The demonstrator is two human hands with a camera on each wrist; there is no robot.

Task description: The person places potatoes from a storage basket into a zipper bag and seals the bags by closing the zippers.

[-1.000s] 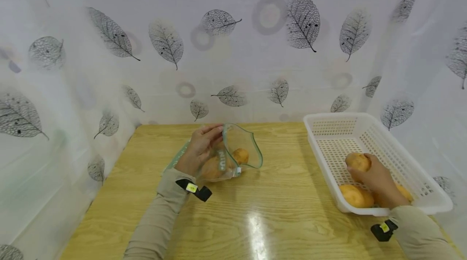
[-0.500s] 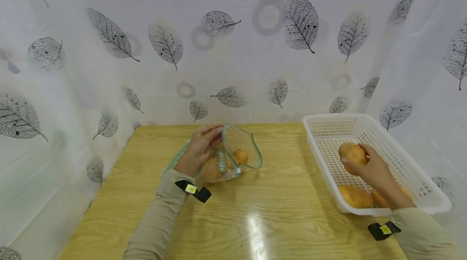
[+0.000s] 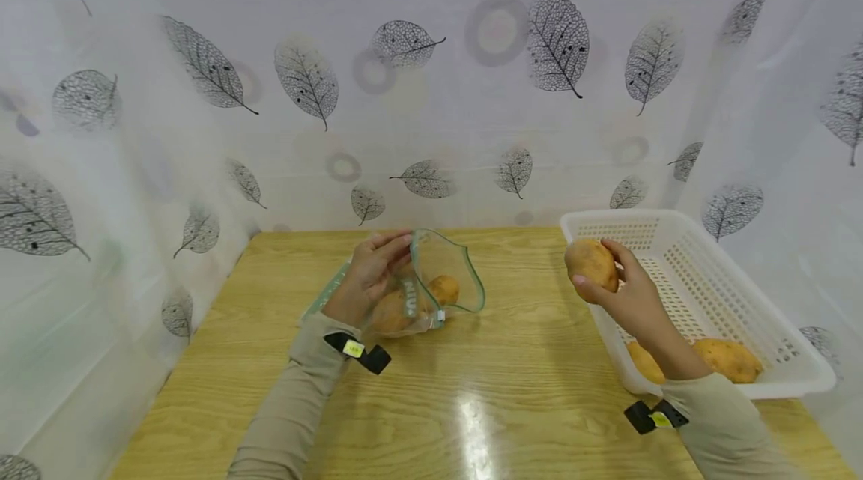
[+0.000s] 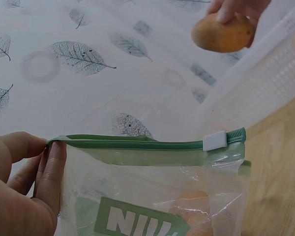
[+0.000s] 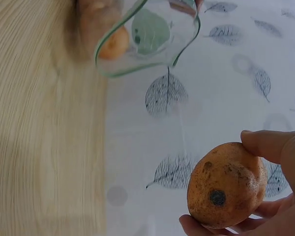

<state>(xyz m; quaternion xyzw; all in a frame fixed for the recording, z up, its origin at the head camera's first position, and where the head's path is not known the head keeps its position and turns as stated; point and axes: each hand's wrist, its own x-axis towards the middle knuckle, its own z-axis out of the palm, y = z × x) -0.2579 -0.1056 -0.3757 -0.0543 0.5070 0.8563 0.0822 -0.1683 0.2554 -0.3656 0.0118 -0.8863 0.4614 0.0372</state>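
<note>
My left hand (image 3: 367,274) pinches one end of the green-edged mouth of a clear zip bag (image 4: 152,172). The bag's mouth gapes to the right, and a white slider (image 4: 215,141) sits near its other end. Potatoes lie inside, one of them (image 3: 443,289) visible through the opening. My right hand (image 3: 630,296) grips another potato (image 3: 590,264) between thumb and fingers, held above the left rim of a white plastic basket (image 3: 607,330). Close up in the right wrist view, this potato (image 5: 226,187) shows a dark round spot.
Inside the basket, at its near end, lie more potatoes (image 3: 728,360), partly hidden by my right forearm. A wooden table (image 3: 512,375) bears the bag and the basket. Behind and at both sides hangs a whitish curtain (image 3: 431,113) with a leaf print.
My right hand has lifted the potato from within the basket and carried it left to the basket's left rim. The left hand and the bag have stayed in place.
</note>
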